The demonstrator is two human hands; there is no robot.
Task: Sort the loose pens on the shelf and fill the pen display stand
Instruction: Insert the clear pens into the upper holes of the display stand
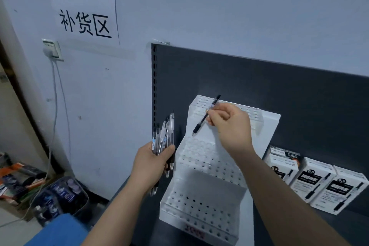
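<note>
While my right hand (229,124) pinches one light, rigid pen (205,115) mid-barrel, my left hand (153,160) clasps the slippery bundle (163,138); stand (199,191) empty.

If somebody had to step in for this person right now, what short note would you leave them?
Left hand: closed on a bundle of pens, held upright beside the stand.
Right hand: pinching a single black-grip pen, tip down and tilted, above the middle tier.
White display stand sits on the dark shelf; every hole that shows looks empty.
Three white pen boxes lie on the shelf to the stand's right.
Done: pens gathered into the hand.
Left: slot the single pen in, then the bundle, one per hole. I cannot tell whether the boxes hold more.
</note>
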